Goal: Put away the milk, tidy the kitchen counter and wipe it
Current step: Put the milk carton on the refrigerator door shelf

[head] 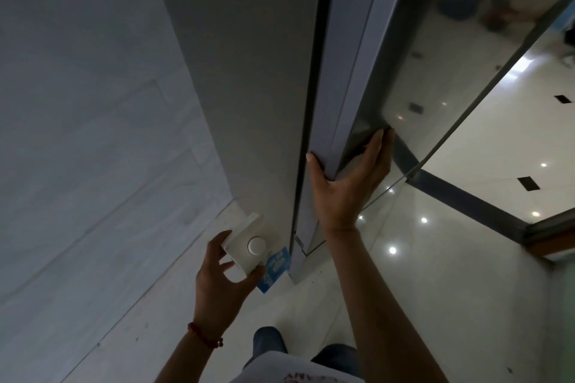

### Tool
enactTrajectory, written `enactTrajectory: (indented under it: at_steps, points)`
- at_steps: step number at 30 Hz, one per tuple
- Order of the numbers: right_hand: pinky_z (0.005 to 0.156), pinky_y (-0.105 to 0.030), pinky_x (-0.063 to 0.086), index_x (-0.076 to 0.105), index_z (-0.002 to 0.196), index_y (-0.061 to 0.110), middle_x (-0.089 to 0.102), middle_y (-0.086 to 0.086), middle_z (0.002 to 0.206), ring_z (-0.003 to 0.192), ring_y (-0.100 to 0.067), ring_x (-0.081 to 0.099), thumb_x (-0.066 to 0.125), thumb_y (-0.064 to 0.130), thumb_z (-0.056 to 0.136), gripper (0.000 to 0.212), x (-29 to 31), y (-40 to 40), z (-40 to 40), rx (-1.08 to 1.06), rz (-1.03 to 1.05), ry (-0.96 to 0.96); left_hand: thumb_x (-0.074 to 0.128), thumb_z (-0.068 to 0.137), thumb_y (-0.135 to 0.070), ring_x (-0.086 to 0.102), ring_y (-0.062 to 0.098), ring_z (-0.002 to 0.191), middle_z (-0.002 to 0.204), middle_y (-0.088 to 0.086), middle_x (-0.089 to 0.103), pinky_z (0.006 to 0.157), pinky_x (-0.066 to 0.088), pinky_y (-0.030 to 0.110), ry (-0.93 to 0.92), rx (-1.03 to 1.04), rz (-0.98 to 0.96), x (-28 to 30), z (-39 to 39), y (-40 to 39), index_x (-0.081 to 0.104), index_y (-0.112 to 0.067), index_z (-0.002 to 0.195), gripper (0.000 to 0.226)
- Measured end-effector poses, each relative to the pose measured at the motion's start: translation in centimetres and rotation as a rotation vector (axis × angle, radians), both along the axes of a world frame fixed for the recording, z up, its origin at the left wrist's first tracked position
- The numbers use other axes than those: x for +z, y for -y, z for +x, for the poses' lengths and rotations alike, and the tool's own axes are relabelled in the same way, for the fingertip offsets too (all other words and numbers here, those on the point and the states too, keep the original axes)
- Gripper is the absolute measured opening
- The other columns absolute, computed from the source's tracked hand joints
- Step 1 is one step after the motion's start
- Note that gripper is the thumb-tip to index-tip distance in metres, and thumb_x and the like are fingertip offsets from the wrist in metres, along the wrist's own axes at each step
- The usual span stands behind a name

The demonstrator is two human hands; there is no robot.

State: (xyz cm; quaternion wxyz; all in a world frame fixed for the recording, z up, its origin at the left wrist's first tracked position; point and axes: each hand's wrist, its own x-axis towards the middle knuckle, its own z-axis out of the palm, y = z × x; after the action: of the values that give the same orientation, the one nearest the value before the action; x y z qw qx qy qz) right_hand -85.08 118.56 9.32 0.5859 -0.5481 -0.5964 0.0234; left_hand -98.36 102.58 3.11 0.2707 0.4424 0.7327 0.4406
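Note:
A white milk carton [249,250] with a round white cap and a blue printed side hangs low at centre left. My left hand [219,280] grips its top from the left. Beside it rises a tall grey fridge, seen from above. My right hand [345,183] wraps around the edge of the fridge door [348,81], thumb on the left face and fingers on the glossy front. A dark gap runs between that door and the grey side panel [249,71]. The fridge's inside is hidden.
A pale tiled wall [77,102] stands at the left. Glossy white floor [466,274] with light reflections spreads at the right, crossed by a dark strip [460,196]. My knees in blue jeans [269,342] show at the bottom.

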Motion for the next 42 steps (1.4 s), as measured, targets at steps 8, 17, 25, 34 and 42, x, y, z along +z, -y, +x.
enactTrajectory:
  at_steps: [8, 17, 25, 34, 42]
  points:
    - [0.096, -0.057, 0.045, 0.02, 0.131, 0.007, 0.033, -0.04, 0.136, 0.126, -0.047, 0.038, 0.067, 0.036, 0.071, 0.081, 0.5, 0.7, 2.8, 0.135, -0.085, 0.191, 0.08, 0.063, -0.006, 0.05, 0.018, 0.107, 0.124, 0.013, 0.055, 0.072, 0.043, 0.012, -0.012, -0.034, 0.012, 0.4, 1.0, -0.5, 0.043, -0.009, 0.12, 0.068]
    - [0.112, -0.016, 0.026, 0.021, 0.136, 0.005, 0.029, -0.036, 0.138, 0.131, -0.036, 0.031, 0.068, 0.033, 0.074, 0.082, -0.6, 4.1, 10.3, 0.205, -0.036, 0.158, 0.081, 0.061, -0.007, 0.05, 0.019, 0.108, 0.123, 0.011, 0.054, 0.077, 0.046, 0.021, -0.066, -0.022, 0.099, 1.5, 1.2, 0.2, 0.042, -0.009, 0.121, 0.072]
    - [0.11, -0.022, 0.034, 0.027, 0.133, 0.003, 0.041, -0.035, 0.133, 0.128, -0.034, 0.039, 0.053, 0.041, 0.087, 0.065, -0.3, 10.5, 16.3, -0.067, -0.028, 0.002, 0.082, 0.059, -0.009, 0.053, 0.014, 0.1, 0.112, -0.008, 0.051, 0.072, 0.047, 0.019, -0.001, -0.281, 0.144, 3.8, 7.1, -2.2, 0.043, -0.015, 0.12, 0.072]
    - [0.119, -0.029, 0.014, -0.001, 0.145, 0.033, 0.004, 0.01, 0.155, 0.143, -0.014, 0.008, 0.052, 0.023, 0.086, 0.08, 2.2, 13.3, 21.4, -0.425, 0.091, 0.186, 0.081, 0.057, -0.003, 0.055, 0.013, 0.095, 0.102, -0.029, 0.045, 0.073, 0.051, 0.022, 0.0, -0.567, 0.299, 7.9, 12.5, -6.2, 0.044, -0.012, 0.118, 0.072]
    - [0.103, 0.004, 0.013, 0.011, 0.143, 0.0, 0.016, -0.022, 0.151, 0.139, -0.022, 0.015, 0.053, 0.017, 0.084, 0.074, 3.5, 11.5, 26.9, -0.531, -0.039, -0.072, 0.078, 0.06, -0.008, 0.055, -0.005, 0.092, 0.1, -0.021, 0.051, 0.064, 0.05, 0.011, 0.091, -0.619, 0.407, 11.9, 17.6, -10.7, 0.042, -0.023, 0.114, 0.067]
